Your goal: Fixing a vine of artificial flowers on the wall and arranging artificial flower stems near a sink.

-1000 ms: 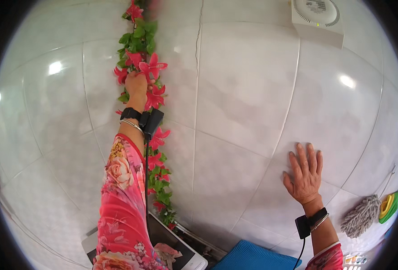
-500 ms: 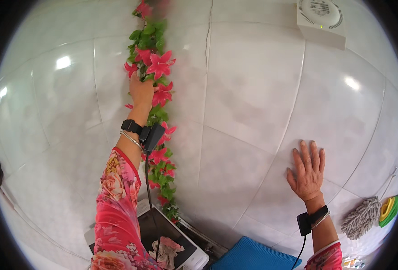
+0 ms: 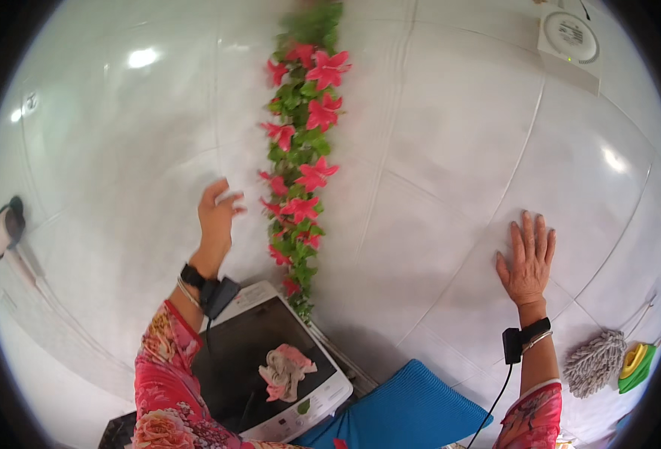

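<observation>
- Hovering just beside the flower garland (image 3: 300,153): left hand (image 3: 216,221), fingers loosely curled
- Resting on the wall (image 3: 450,165): right hand (image 3: 526,262), fingers extended
- Lying toward the white appliance's (image 3: 323,404) control edge: cloth (image 3: 287,372)

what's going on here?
Someone is at a pink artificial flower garland hanging against a tiled wall. Their left hand is just left of it, apparently empty, fingers partly curled and not touching it. Their right hand rests palm-down on the wall. Below, a crumpled pink-and-grey cloth lies on the washing machine's dark lid.

Cloth-like garland (image 3: 300,209), glossy wall tiles (image 3: 457,135)
</observation>
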Tool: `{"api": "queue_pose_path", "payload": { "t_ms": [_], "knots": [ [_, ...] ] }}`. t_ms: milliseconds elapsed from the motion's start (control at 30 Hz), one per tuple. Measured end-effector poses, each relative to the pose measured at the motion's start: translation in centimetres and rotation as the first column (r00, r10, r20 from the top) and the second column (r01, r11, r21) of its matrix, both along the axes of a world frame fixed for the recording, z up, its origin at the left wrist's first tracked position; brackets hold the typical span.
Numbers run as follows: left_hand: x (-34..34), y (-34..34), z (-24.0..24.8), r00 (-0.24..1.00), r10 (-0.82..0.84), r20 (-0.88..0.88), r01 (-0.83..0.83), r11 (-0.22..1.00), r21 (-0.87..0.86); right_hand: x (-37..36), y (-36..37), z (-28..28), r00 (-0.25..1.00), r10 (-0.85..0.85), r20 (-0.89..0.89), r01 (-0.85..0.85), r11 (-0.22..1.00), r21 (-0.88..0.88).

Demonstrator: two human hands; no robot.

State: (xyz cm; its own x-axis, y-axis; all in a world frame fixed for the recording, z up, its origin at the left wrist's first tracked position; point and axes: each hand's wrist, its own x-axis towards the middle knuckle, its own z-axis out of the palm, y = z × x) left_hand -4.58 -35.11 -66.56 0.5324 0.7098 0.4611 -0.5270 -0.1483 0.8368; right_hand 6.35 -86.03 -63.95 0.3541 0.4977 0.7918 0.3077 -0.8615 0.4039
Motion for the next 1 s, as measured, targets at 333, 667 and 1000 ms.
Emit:
{"api": "queue_pose_path", "payload": {
  "t_ms": [333,667,1000],
  "knots": [
    [-28.5,-7.9,-18.0,0.900,-0.288,-0.328,0.090,0.857,-0.507,-10.8,0.3,1.0,0.972,0.127,-0.199,-0.105,0.987,0.121],
    [-42.2,-21.7,-18.7,0.744,-0.537,-0.398,0.086,0.667,-0.740,-33.4,-4.5,-4.4,0.505,0.741,-0.443,-0.077,0.550,0.832],
    [-42.8,-33.2,-18.4,0.555,-0.788,-0.266,0.392,0.530,-0.752,-47.2,-16.1,-9.4,0.316,0.878,-0.360,0.393,0.224,0.892]
  ]
}}
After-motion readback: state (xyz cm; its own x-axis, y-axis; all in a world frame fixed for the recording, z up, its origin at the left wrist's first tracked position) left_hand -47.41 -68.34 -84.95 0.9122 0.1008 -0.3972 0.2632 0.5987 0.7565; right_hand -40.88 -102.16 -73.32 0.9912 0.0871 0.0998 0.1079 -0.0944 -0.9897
